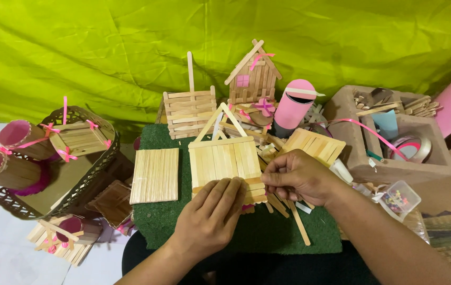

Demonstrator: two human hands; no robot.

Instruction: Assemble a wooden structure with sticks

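Note:
A small house of pale craft sticks (pixel 223 157), with a triangular frame at its top, lies on a green grass-like mat (pixel 267 229). My left hand (pixel 210 216) lies flat on its lower edge, fingers together, pressing it down. My right hand (pixel 298 177) is at the house's right edge with its fingers curled; what it pinches is hidden. A flat panel of glued sticks (pixel 155 175) rests on the mat to the left. Another stick panel (pixel 315 145) sits just beyond my right hand.
Behind stand a stick fence box (pixel 189 112), a finished stick house with pink ribbon (pixel 253 74) and a pink cylinder (pixel 292 108). A wicker basket (pixel 93 177) at left holds stick crafts. A cardboard box (pixel 394 171) at right holds ribbon and sticks. Loose sticks (pixel 299 224) lie on the mat.

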